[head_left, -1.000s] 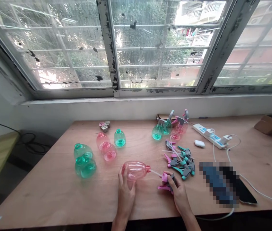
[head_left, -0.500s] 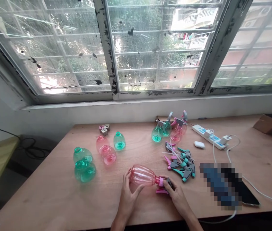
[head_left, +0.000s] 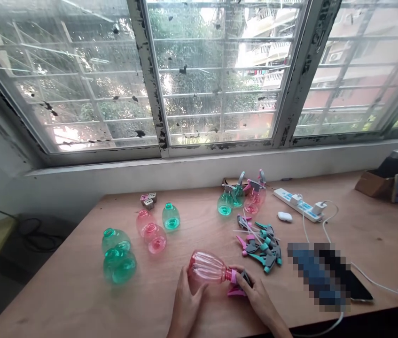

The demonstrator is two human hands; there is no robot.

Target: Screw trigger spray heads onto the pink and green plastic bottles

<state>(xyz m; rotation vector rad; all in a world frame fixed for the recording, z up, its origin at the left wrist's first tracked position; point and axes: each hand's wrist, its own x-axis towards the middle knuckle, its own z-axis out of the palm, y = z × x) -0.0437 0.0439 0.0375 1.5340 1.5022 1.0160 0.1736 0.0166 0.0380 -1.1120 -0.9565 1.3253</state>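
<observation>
A clear pink spray bottle [head_left: 207,267] lies on its side in the air over the front of the table, its neck to the right. My left hand [head_left: 187,300] is closed around its base, thumb underneath. At the neck, my right hand [head_left: 255,291] grips the pink-and-grey trigger spray head [head_left: 237,287], whose pink collar meets the bottle's mouth. Whether the collar is fully screwed down I cannot tell. Beyond the right hand lies a pile of loose trigger spray heads [head_left: 264,246] in pink, green and grey, with thin white tubes.
Open-necked green bottles [head_left: 119,265] and pink bottles [head_left: 155,239] stand at left, with another green bottle [head_left: 171,217] behind. Several bottles with heads [head_left: 224,206] stand at the back. A power strip [head_left: 299,205], white earphone case [head_left: 284,216], cables and blurred dark devices [head_left: 318,277] lie right.
The camera view has tilted up and turned slightly right, so the table sits lower in the picture. Both hands keep their hold on the bottle and spray head, with little visible movement.
</observation>
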